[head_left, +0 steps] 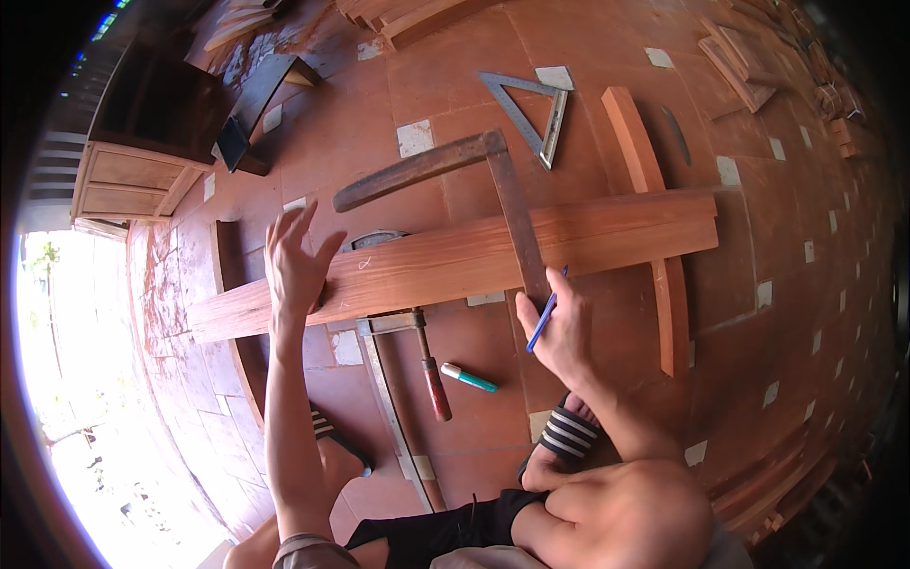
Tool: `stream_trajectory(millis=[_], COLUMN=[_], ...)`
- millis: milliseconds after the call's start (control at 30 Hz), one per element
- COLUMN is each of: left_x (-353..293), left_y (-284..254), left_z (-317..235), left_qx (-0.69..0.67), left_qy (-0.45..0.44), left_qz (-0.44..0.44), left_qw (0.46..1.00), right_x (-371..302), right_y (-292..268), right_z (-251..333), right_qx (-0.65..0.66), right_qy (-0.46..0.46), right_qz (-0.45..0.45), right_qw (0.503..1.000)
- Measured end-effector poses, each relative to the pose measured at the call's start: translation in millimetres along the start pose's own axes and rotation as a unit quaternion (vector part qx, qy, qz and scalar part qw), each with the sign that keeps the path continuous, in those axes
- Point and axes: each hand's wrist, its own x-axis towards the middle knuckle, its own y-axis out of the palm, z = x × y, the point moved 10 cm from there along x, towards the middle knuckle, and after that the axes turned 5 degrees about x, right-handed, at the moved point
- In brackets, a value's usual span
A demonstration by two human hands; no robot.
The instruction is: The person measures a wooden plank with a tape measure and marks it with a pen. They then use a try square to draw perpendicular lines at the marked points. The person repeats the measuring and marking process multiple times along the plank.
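A long reddish plank lies across two wooden pieces on the floor, with a small pale mark on its face. My left hand, open with its fingers apart, is over the plank's left part; I cannot tell whether it touches the wood. My right hand is closed at the near end of a dark wooden try square, and a blue pen sits in the same fingers. One arm of the square crosses the plank. Its other arm reaches left beyond the far edge.
A bar clamp with a red handle and a teal marker lie nearby. Beyond the plank is a metal triangle square. A wooden cabinet stands far left, and stacked boards lie far right.
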Motion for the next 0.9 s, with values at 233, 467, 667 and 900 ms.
stream_trajectory(millis=[233,467,667,900], left_x=[80.0,59.2,49.2,42.8], left_y=[137.2,176.2,179.3,186.8], left_z=[-97.3,-123.9,-122.7,-116.6], left_qx=[-0.195,-0.149,-0.166,-0.156], left_qy=[0.042,0.056,0.056,0.015], left_qz=[0.439,0.561,0.575,0.592], left_qw=[0.876,0.812,0.799,0.791], right_x=[-43.3,-61.6,-67.3,-43.1], right_y=[-0.1,-2.4,-0.8,-15.3], right_z=[-35.9,-56.9,-62.6,-69.7], right_qx=[-0.035,0.009,0.07,0.08], right_qy=[0.054,0.058,0.109,0.146], right_qz=[0.026,0.009,-0.016,-0.047], right_qw=[0.998,0.998,0.991,0.985])
